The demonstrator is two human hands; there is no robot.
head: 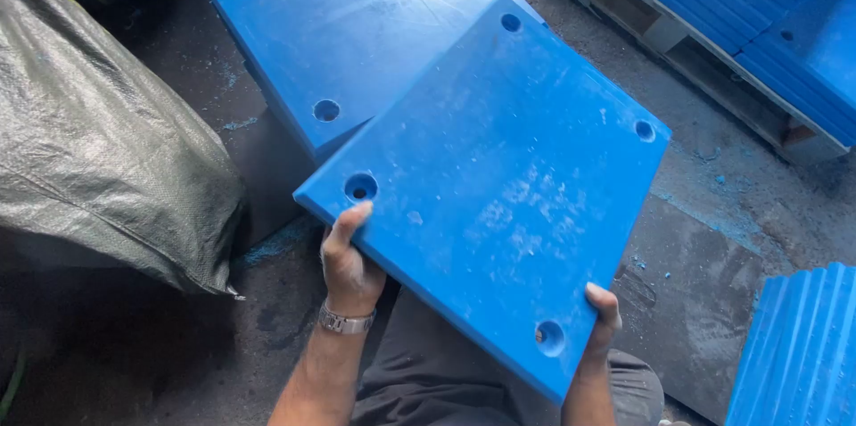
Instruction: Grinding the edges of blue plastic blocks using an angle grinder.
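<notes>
Head view:

- Blue plastic slab (499,203): thick, square, with a round hole near each of its four corners; held tilted above the floor, its far corner overlapping a second slab; surface scuffed with pale marks.
- Left hand (349,267): gripped the slab's near left edge just below one corner hole; thumb lay up on the top face, and the other fingers were curled under the edge, out of sight. A metal wristwatch (346,322) sat on the wrist.
- Right hand (603,321): clamped the slab's near right corner beside another hole; thumb was pressed on the edge, the remaining fingers were hidden beneath.
- Second blue slab (343,29): same kind, with holes of the same kind, resting flat on a dark block behind the held one.
- Grey woven sack (98,140): bulky, on the left, just beside the block.
- Concrete floor (713,239): dark, dusted with blue shavings.
- Wooden pallet (695,51): upper right, stacked with more blue slabs.
- Ribbed blue panel (802,346): lower right corner.
- Dark trousers (428,372): the person's own, below the held slab.
</notes>
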